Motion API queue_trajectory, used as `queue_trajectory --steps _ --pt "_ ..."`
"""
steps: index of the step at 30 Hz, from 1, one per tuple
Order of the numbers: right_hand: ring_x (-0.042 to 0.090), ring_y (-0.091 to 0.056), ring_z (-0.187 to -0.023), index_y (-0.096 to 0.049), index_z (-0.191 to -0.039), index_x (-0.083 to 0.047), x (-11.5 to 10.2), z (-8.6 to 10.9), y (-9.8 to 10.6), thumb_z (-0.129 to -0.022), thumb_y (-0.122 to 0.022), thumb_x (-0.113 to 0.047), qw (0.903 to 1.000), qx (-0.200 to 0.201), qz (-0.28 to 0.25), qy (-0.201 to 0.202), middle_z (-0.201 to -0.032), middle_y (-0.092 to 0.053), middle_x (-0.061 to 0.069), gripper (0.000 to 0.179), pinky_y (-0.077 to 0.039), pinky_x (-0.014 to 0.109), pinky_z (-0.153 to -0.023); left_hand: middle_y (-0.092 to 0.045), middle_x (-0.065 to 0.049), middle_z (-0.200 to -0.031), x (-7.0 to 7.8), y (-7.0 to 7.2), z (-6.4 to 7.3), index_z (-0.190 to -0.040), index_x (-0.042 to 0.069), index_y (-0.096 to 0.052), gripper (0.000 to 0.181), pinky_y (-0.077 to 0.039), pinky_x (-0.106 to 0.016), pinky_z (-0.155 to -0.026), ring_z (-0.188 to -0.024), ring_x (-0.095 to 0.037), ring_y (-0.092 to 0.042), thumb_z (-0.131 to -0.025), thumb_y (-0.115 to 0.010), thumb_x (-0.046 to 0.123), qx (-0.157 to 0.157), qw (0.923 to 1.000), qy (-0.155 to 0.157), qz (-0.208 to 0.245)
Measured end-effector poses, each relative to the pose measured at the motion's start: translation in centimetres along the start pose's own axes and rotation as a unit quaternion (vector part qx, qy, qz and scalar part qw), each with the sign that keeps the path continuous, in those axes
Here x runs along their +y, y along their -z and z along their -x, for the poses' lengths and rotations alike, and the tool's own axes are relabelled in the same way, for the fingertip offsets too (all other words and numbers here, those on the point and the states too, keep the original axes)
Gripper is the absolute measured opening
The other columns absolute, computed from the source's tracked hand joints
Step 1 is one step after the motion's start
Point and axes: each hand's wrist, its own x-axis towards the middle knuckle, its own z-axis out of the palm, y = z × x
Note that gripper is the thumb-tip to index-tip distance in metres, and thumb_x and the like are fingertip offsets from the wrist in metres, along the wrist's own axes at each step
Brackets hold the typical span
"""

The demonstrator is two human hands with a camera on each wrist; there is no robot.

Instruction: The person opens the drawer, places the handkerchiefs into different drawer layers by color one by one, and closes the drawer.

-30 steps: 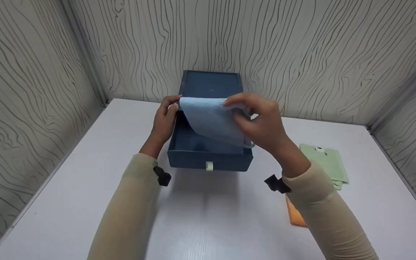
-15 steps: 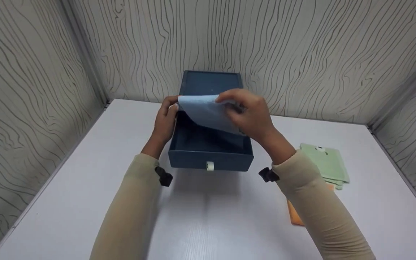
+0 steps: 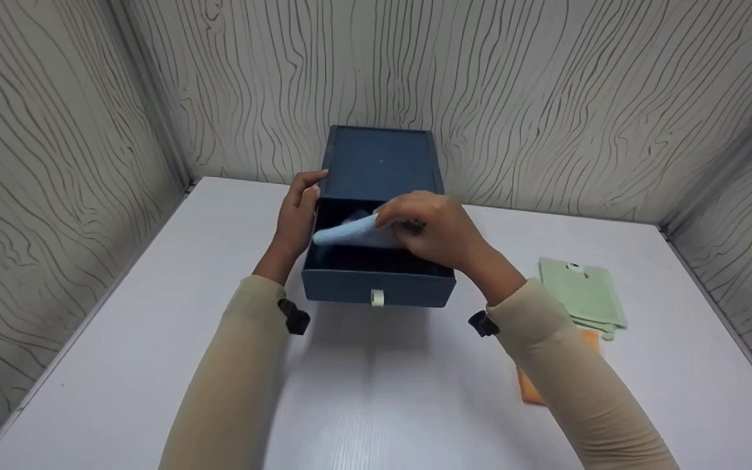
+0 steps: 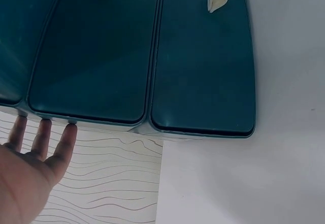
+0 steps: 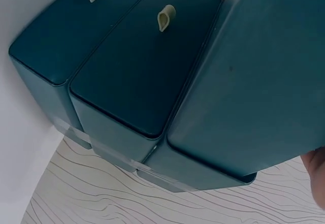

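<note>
The drawer is open beneath your right hand, which pinches the blue cloth, unreleased. Your left hand, fingers straight, touches the cabinet. Green cloth and orange cloth lie outside, right of the grip.

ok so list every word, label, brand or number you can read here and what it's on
None: no word, label, brand or number can be read in any view.
Open drawer and pull tab: no lettering seen.
Blue cloth: none on the visible part.
Green cloth: an eye-like mark, other detail too small to make out.
Orange item: partly hidden, nothing readable.
</note>
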Motion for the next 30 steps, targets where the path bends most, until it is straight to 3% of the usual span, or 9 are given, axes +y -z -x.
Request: queue_trajectory --steps 2,9,16,19,23,26,30 --pt "0.012 -0.067 -0.096 -0.075 -0.096 -0.017 0.03 -0.04 -0.09 -0.084 -0.062 0.005 0.9998 -0.019 0.002 -0.005 -0.100 -0.074 -0.004 0.028 -0.053 0.032 -0.084 -0.045 -0.006 -0.138 0.11 0.04 -0.04 -0.136 0.010 -0.050 0.039 -0.035 -0.031 -0.086 -0.081 -0.017 -0.041 -0.103 -0.031 0.018 0.002 1.0000 -0.001 0.000" --pt "0.013 -0.067 -0.096 -0.075 -0.096 -0.017 -0.16 -0.14 -0.32 -0.084 -0.061 0.004 0.9953 -0.080 0.010 -0.054 -0.099 -0.073 -0.003 0.028 -0.052 0.035 -0.087 -0.043 -0.009 -0.142 0.13 -0.01 -0.11 -0.137 0.010 -0.049 0.039 -0.033 -0.033 -0.086 -0.080 -0.019 -0.037 -0.104 -0.030 0.018 -0.003 1.0000 0.001 0.001" --pt "0.012 -0.066 -0.098 -0.074 -0.098 -0.019 -0.19 -0.32 -0.42 -0.085 -0.063 -0.001 0.9802 -0.159 0.007 -0.118 -0.101 -0.072 -0.005 0.025 -0.051 0.036 -0.087 -0.044 -0.008 -0.142 0.04 -0.05 -0.13 -0.136 0.010 -0.049 0.039 -0.033 -0.033 -0.091 -0.096 -0.021 -0.042 -0.103 -0.030 0.017 0.000 1.0000 0.001 0.002" --pt "0.012 -0.066 -0.096 -0.074 -0.097 -0.019 0.09 -0.36 -0.54 -0.084 -0.063 -0.001 0.9769 -0.163 0.009 -0.138 -0.100 -0.072 -0.006 0.025 -0.052 0.037 -0.086 -0.044 -0.009 -0.143 0.00 -0.06 -0.07 -0.135 0.009 -0.050 0.039 -0.033 -0.035 -0.094 -0.102 -0.020 -0.043 -0.103 -0.030 0.017 0.001 1.0000 -0.001 0.004" --pt "0.013 -0.066 -0.092 -0.074 -0.094 -0.018 0.34 -0.44 -0.67 -0.082 -0.062 0.003 0.9787 -0.140 0.024 -0.148 -0.095 -0.073 -0.005 0.026 -0.052 0.036 -0.084 -0.044 -0.010 -0.143 -0.05 -0.13 -0.09 -0.135 0.008 -0.050 0.038 -0.033 -0.036 -0.099 -0.110 -0.016 -0.043 -0.103 -0.030 0.017 0.001 1.0000 -0.008 0.003" --pt "0.014 -0.067 -0.092 -0.074 -0.092 -0.016 0.33 -0.47 -0.70 -0.081 -0.063 0.004 0.9811 -0.129 0.037 -0.140 -0.093 -0.073 -0.003 0.025 -0.053 0.036 -0.084 -0.046 -0.015 -0.135 0.02 -0.20 -0.11 -0.135 0.007 -0.049 0.038 -0.036 -0.036 -0.094 -0.098 -0.015 -0.045 -0.103 -0.030 0.016 -0.001 0.9999 -0.008 0.011" --pt "0.012 -0.067 -0.092 -0.074 -0.093 -0.018 0.35 -0.40 -0.69 -0.083 -0.067 -0.001 0.9799 -0.150 0.036 -0.126 -0.095 -0.072 -0.005 0.021 -0.053 0.036 -0.084 -0.048 -0.020 -0.115 0.02 -0.17 -0.12 -0.135 0.008 -0.049 0.039 -0.037 -0.038 -0.083 -0.075 -0.018 -0.040 -0.104 -0.028 0.016 0.000 0.9996 -0.001 0.027"
